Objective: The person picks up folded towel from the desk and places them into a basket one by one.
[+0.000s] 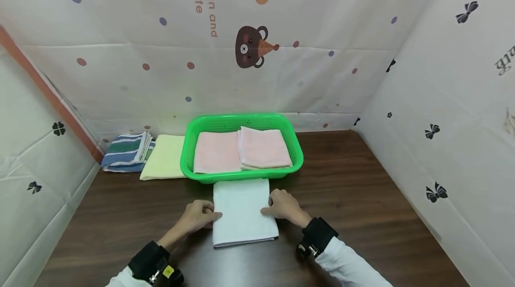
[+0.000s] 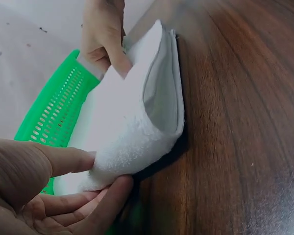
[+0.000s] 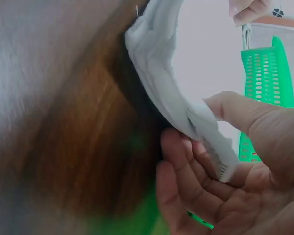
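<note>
A folded white towel point(image 1: 243, 213) lies in front of the green basket, both hands at its sides. My left hand point(image 1: 198, 216) pinches its left edge, thumb on top and fingers beneath, as the left wrist view shows at the folded side of the towel point(image 2: 132, 132). On the opposite edge my right hand point(image 1: 284, 206) pinches the towel the same way; a small printed tag point(image 3: 220, 156) hangs by the fingers in the right wrist view. The towel's near end looks slightly raised off the table in the wrist views.
Two folded pink towels point(image 1: 217, 150) lie side by side in the green basket point(image 1: 295, 155). Left of it are a folded yellow towel point(image 1: 162, 157) and a blue-green striped towel point(image 1: 125, 153). Printed sheets point(image 1: 322, 90) wall in the brown wooden table point(image 1: 362, 206).
</note>
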Motion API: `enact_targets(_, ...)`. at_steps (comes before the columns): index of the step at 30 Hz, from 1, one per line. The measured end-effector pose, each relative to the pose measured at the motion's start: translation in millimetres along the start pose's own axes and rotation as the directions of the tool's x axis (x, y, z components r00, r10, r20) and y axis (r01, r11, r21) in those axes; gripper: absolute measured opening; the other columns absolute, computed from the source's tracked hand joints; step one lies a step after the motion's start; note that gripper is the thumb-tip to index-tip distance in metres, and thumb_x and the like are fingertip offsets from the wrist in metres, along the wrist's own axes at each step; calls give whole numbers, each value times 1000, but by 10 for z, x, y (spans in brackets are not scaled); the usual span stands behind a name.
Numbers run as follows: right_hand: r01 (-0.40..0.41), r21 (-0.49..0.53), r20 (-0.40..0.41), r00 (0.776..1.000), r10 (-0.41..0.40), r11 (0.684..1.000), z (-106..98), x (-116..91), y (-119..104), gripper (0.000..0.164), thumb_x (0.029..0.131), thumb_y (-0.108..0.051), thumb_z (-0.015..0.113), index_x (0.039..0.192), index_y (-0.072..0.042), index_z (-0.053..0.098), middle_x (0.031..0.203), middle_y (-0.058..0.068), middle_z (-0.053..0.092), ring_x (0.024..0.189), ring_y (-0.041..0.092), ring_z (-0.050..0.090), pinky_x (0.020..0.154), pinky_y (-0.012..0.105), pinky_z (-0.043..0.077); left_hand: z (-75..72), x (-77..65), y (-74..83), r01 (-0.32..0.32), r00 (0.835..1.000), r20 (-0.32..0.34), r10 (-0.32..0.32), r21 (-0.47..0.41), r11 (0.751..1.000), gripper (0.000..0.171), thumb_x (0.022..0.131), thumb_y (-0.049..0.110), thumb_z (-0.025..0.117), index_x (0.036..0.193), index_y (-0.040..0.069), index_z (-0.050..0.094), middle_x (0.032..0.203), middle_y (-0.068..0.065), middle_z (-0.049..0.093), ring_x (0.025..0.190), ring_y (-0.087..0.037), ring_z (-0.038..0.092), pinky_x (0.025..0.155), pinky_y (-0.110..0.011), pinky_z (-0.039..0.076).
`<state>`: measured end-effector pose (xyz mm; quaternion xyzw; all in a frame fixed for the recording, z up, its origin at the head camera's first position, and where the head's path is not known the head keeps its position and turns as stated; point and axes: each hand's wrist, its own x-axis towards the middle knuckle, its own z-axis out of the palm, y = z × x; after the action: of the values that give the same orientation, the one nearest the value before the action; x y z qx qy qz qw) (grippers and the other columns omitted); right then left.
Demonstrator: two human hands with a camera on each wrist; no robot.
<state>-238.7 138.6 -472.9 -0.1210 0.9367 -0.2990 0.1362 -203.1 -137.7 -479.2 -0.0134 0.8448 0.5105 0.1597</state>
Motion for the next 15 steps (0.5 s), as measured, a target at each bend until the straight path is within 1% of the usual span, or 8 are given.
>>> enact_targets(3, -15, 69, 26, 1000, 13, 998, 4, -16, 16, 47, 87, -17, 75, 58, -16, 39, 53, -8, 31, 48, 8, 34, 48, 21, 28, -27, 15, 6, 11, 1000, 26, -11, 19, 1000, 19, 91, 7, 74, 102, -6, 65, 81, -10, 65, 75, -17, 70, 68, -35, 63)
enact_targets(5, -63, 200, 79, 996, 48, 978, -5, -48, 33, 35, 90, -19, 72, 66, -12, 47, 58, -5, 42, 52, 7, 45, 48, 21, 40, -60, 21, 17, 32, 999, 40, -33, 24, 999, 18, 91, 5, 73, 102, -6, 63, 84, -11, 65, 75, -17, 68, 68, -36, 63)
enact_targets(6, -94, 272, 110, 992, 66, 958, -11, -67, 46, 29, 93, -20, 70, 73, -9, 53, 63, -3, 49, 55, 8, 52, 49, 23, 47, -79, 25, 25, 46, 998, 44, -47, 26, 999, 18, 91, 5, 72, 102, -5, 62, 85, -12, 64, 75, -17, 68, 68, -36, 63)
enact_targets(8, -163, 424, 181, 979, 93, 891, -29, -109, 77, 22, 97, -21, 67, 93, 0, 61, 77, 5, 62, 64, 12, 63, 56, 30, 59, -113, 33, 38, 79, 995, 51, -80, 19, 997, 18, 91, 4, 72, 102, -5, 60, 87, -12, 63, 76, -18, 67, 68, -38, 63)
enact_targets(10, -227, 530, 244, 964, 109, 817, -48, -146, 110, 35, 101, -23, 64, 117, 8, 61, 94, 14, 69, 74, 17, 71, 65, 36, 64, -137, 38, 40, 111, 992, 66, -111, -4, 994, 18, 92, 5, 70, 101, -4, 57, 89, -14, 62, 79, -20, 66, 70, -38, 63)
enact_targets(11, -246, 560, 264, 958, 111, 791, -57, -159, 126, 42, 102, -24, 63, 125, 11, 58, 100, 17, 70, 78, 19, 72, 68, 37, 64, -143, 41, 35, 125, 990, 74, -123, -20, 992, 19, 92, 6, 69, 103, -5, 57, 91, -14, 62, 81, -20, 66, 71, -38, 63)
enact_targets(13, -273, 598, 289, 950, 114, 754, -74, -173, 152, 49, 103, -25, 62, 132, 14, 55, 106, 20, 71, 82, 20, 74, 73, 37, 64, -143, 52, 19, 161, 984, 92, -154, -76, 984, 22, 94, 9, 66, 107, -6, 56, 97, -16, 61, 86, -22, 65, 74, -39, 63)
enact_targets(15, -285, 615, 290, 949, 126, 735, -90, -171, 168, 50, 103, -25, 63, 132, 15, 56, 106, 19, 73, 84, 19, 75, 74, 35, 64, -131, 69, 0, 193, 977, 115, -177, -142, 971, 29, 97, 13, 64, 114, -10, 58, 102, -17, 62, 90, -24, 64, 76, -39, 63)
